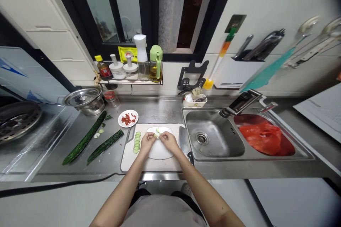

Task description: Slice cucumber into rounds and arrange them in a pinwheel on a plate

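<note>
My left hand (148, 142) and my right hand (168, 141) meet over a white plate (160, 151), their fingertips pinched on small pale-green cucumber slices. Whether both grip the same slice is too small to tell. Another cucumber slice (157, 129) shows just beyond my fingertips, at the plate's far part. The plate rests on a white cutting board (130, 163). Left of the plate, a row of overlapping cucumber slices (136, 142) lies on the board. At the board's right side is a knife (183, 140), its black handle towards me.
Two cucumbers (105, 146) and cut ends lie on the steel counter to the left. A small plate (128, 118) holds red bits. Behind are a lidded pot (90, 104) and a shelf of condiments (133, 82). A double sink (213, 152) with a faucet (241, 103) is at right.
</note>
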`<action>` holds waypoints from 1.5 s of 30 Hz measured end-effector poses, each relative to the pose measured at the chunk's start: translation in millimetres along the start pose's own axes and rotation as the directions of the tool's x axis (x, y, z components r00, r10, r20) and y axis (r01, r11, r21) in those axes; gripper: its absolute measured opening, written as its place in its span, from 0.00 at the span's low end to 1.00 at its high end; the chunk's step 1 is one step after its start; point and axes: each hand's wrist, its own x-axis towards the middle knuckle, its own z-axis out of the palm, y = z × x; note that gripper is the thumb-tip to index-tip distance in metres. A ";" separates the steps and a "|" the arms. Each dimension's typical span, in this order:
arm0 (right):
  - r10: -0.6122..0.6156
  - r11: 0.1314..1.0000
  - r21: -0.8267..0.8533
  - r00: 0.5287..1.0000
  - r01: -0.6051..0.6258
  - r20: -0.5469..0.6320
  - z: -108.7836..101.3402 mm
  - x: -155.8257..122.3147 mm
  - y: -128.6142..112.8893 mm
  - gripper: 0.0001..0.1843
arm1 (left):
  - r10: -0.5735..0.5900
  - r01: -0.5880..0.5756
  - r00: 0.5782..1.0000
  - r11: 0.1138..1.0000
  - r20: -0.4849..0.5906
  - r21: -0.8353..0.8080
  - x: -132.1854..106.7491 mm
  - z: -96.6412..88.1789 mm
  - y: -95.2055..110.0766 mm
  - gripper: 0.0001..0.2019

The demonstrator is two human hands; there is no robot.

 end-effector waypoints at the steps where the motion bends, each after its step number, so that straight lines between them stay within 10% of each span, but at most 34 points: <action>1: 0.005 0.999 -0.048 1.000 -0.005 0.004 -2.2 4.6 1.2 0.07 | 0.004 -0.003 1.000 1.000 -0.015 0.011 4.5 0.7 -2.5 0.19; 17: 0.037 0.900 -0.434 0.990 0.026 0.136 -6.5 49.6 3.9 0.06 | 0.135 -0.084 0.991 0.716 -0.020 0.693 36.7 6.6 -6.4 0.09; 32: 0.104 0.721 -0.693 0.989 0.002 0.110 -1.4 46.8 -6.6 0.10 | 0.149 -0.146 0.985 0.481 0.084 0.864 40.4 10.5 -5.9 0.12; 45: 0.117 0.733 -0.679 0.989 -0.025 0.091 -0.5 46.4 -12.3 0.10 | 0.173 -0.197 0.977 0.498 0.125 0.845 43.2 18.3 0.9 0.01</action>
